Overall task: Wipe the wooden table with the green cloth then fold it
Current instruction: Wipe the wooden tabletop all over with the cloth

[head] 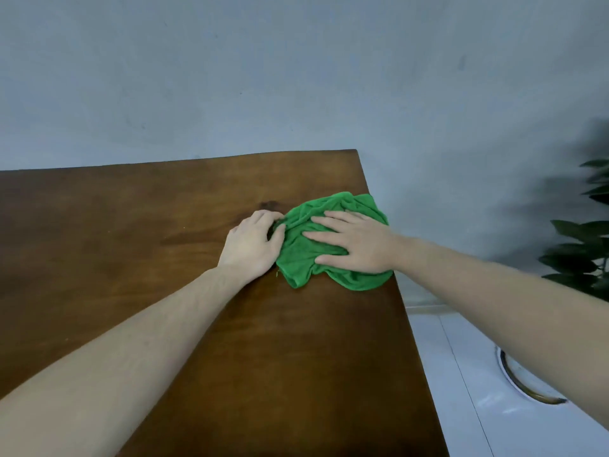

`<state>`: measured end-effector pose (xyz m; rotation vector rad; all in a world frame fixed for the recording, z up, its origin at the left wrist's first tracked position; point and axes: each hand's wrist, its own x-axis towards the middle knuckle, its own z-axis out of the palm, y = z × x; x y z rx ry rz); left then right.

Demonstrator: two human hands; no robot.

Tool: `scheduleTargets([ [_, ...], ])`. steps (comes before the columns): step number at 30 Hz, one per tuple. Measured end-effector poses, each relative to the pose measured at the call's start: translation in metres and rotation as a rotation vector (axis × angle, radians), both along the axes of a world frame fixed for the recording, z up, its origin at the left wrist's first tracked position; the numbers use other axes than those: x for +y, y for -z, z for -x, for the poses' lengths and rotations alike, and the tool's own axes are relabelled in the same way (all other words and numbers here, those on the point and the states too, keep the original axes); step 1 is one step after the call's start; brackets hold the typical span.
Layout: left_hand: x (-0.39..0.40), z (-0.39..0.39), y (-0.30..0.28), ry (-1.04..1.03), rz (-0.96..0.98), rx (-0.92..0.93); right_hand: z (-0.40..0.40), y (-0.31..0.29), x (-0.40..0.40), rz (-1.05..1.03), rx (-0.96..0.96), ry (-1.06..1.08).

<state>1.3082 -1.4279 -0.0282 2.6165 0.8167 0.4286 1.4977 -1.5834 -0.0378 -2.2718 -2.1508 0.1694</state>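
Observation:
The green cloth [308, 249] lies crumpled on the wooden table [131, 252], close to the table's right edge, with part of it reaching that edge. My right hand [354, 244] rests flat on top of the cloth, fingers spread and pointing left. My left hand [252, 242] sits at the cloth's left edge, its fingers curled and pinching the fabric there. Both forearms stretch in from the bottom of the view.
A grey wall [263, 77] stands behind the table. To the right of the table is a white tiled floor [461, 374] with a round metal-rimmed object [514, 380]. Dark green plant leaves [580, 255] show at the far right.

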Motion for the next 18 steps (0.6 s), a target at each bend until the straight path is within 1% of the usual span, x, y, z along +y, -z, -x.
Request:
scheduleTargets([
  [3, 0.013, -0.032, 0.005, -0.068, -0.024, 0.010, -0.053, 0.001, 0.039, -0.015, 0.013, 0.044],
  [6, 0.023, -0.063, 0.009, -0.126, -0.049, 0.016, -0.097, 0.000, 0.080, 0.017, 0.015, 0.079],
  [10, 0.029, -0.095, 0.015, -0.171, -0.083, 0.044, -0.137, -0.003, 0.124, 0.020, 0.009, 0.055],
  [15, 0.033, -0.096, 0.023, -0.177, -0.116, 0.076, -0.180, -0.003, 0.156, -0.019, 0.062, 0.050],
  [18, 0.033, -0.097, 0.022, -0.185, -0.124, 0.099, -0.196, 0.003, 0.160, -0.111, 0.178, 0.101],
])
